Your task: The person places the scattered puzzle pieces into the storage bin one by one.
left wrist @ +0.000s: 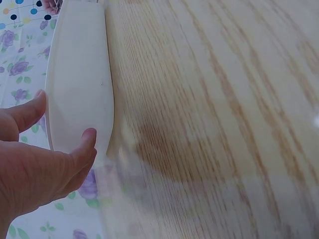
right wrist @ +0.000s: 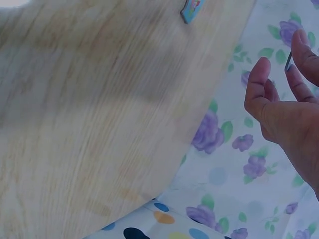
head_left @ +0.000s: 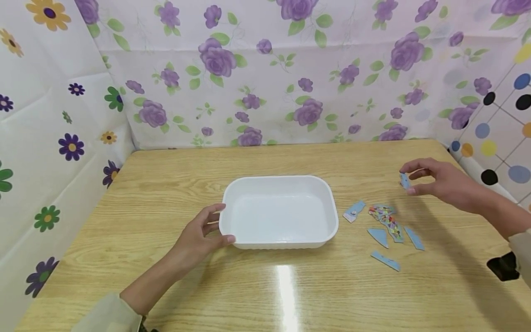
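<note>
A white rectangular plastic basin (head_left: pixel 278 244) stands on the wooden table. At its left end my left hand (head_left: pixel 201 235) holds the corner, fingertips on the side rim and thumb at the front rim. The left wrist view shows this left hand (left wrist: pixel 47 164) against the basin's outer wall (left wrist: pixel 79 74). Above the table on the right, my right hand (head_left: pixel 445 184) pinches a small light blue puzzle piece (head_left: pixel 404 180) between thumb and fingers. In the right wrist view the piece (right wrist: pixel 288 60) shows edge-on in the right hand (right wrist: pixel 289 99).
Between basin and right hand lie several flat puzzle pieces: a blue one (head_left: pixel 354 211), multicoloured ones (head_left: pixel 390 222) and blue strips (head_left: pixel 386 261). A black object (head_left: pixel 503 266) is near the right sleeve. Flowered sheets (head_left: pixel 265 83) hang behind the wooden table (head_left: pixel 174 175).
</note>
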`<state>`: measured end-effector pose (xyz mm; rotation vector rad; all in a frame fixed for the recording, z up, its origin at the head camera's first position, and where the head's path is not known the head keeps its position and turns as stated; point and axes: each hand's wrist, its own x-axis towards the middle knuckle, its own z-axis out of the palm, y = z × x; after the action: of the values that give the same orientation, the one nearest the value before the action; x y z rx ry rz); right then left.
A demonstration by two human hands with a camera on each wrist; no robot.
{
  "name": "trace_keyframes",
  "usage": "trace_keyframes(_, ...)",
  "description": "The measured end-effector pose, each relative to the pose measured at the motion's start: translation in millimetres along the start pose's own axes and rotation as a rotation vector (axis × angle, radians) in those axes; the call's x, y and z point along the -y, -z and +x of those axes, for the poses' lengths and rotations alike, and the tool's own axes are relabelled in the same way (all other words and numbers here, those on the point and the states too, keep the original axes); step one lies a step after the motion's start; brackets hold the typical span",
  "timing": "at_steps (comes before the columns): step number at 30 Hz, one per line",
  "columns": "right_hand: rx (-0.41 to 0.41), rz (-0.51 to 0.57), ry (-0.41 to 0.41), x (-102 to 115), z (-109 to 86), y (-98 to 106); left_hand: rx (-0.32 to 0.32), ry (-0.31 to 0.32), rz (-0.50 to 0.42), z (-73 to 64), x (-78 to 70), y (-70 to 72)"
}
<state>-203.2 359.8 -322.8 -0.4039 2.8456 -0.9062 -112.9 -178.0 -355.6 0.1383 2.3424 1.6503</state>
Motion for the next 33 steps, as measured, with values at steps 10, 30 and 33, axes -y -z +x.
trace_keyframes(10,0.057,0.027,0.020,26.4,19.5,-0.5,-0.003,-0.003,-0.005,-0.2,1.4,0.2)
trace_keyframes(30,0.131,0.142,0.064,68.6,49.8,-1.8,-0.007,-0.006,-0.007,1.9,2.4,-0.2)
trace_keyframes(33,0.155,0.153,0.054,73.9,52.5,-2.9,-0.010,-0.004,-0.006,2.2,2.9,-0.2)
